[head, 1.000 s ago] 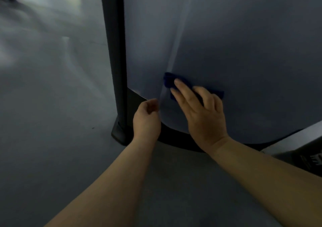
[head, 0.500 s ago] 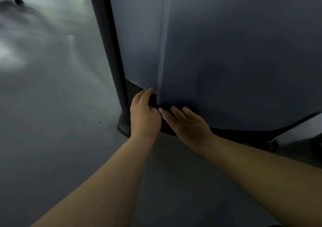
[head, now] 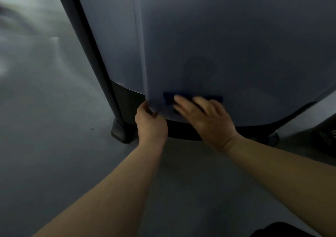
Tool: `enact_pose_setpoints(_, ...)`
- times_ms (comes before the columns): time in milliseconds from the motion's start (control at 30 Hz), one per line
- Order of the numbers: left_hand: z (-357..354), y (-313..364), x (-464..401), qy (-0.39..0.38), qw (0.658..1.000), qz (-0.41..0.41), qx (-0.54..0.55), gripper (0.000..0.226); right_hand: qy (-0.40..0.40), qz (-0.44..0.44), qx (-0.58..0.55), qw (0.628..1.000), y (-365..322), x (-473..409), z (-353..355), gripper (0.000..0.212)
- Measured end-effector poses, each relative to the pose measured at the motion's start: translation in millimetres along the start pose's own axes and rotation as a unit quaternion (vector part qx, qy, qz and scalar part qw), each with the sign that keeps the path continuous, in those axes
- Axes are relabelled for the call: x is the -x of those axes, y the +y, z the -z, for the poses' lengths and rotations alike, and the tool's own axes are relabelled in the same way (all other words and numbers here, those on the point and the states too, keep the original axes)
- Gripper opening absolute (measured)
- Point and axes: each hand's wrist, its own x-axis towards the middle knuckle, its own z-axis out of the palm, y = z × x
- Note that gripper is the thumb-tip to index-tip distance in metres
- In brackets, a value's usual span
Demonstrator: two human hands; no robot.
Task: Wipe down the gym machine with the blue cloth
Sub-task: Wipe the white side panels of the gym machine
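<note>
Right hand presses the cloth flat against the panel, fingers straight. At its 9 o'clock, left hand pinches the panel's lower edge.

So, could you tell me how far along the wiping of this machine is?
Done: cannot tell; the grey panel shows no wipe marks. In hand: the right hand presses the blue cloth flat near the panel's bottom edge while the left hand grips its corner. Left: black post and base.
</note>
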Motion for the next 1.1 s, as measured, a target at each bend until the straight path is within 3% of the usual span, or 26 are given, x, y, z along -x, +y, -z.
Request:
enact_pose_setpoints(67,-7.0,-1.3,0.1,0.004,1.0,-0.004,0.006,0.047,0.041,-0.092,-0.016,0.995,3.9,-13.7,12.0,0.044)
enact_pose_setpoints(133,-13.2,-1.2,4.5,0.008,1.0,-0.022,0.015,0.05,0.051,-0.124,-0.028,0.99,2.4,-11.9,13.0,0.044)
enact_pose_setpoints(267,-23.4,6.6,22.3,0.0,0.999,-0.027,0.035,0.06,0.003,-0.02,-0.025,0.999,2.1,30.9,-8.5,0.043)
enact_pose_setpoints(333,-28.7,7.7,27.5,-0.004,0.999,-0.029,0.021,0.064,0.009,-0.014,-0.017,1.0,13.4,36.4,-3.7,0.043)
enact_pose_setpoints(467,-39.3,8.6,37.1,-0.009,0.999,-0.052,0.007,0.07,0.074,-0.18,-0.049,0.98,30.0,18.3,21.4,0.044)
enact_pose_setpoints(533,-43.9,7.9,43.9,-0.017,0.998,-0.067,-0.002,0.072,0.074,-0.217,-0.071,0.971,26.0,21.2,19.7,0.043)
enact_pose_setpoints(700,-52.6,-1.7,56.1,-0.041,0.995,-0.088,-0.015,0.068,0.012,-0.064,-0.041,0.997,29.3,60.7,1.2,0.042)
enact_pose_setpoints(767,-55.0,-3.5,58.1,-0.048,0.993,-0.1,-0.034,0.058,0.042,-0.13,-0.069,0.988,37.1,52.1,12.2,0.043)
enact_pose_setpoints(900,-62.9,-0.7,61.4,-0.109,0.974,-0.182,-0.08,0.042,0.13,-0.331,-0.108,0.928,48.3,34.0,29.6,0.05)
enact_pose_setpoints(1033,-73.9,7.1,66.7,-0.145,0.956,-0.234,-0.098,0.04,0.028,-0.282,-0.131,0.95,33.9,66.5,17.8,0.071)
enact_pose_setpoints(1100,-79.9,10.8,70.5,-0.147,0.951,-0.254,-0.095,0.04,0.05,-0.312,-0.15,0.937,39.3,68.0,22.8,0.065)
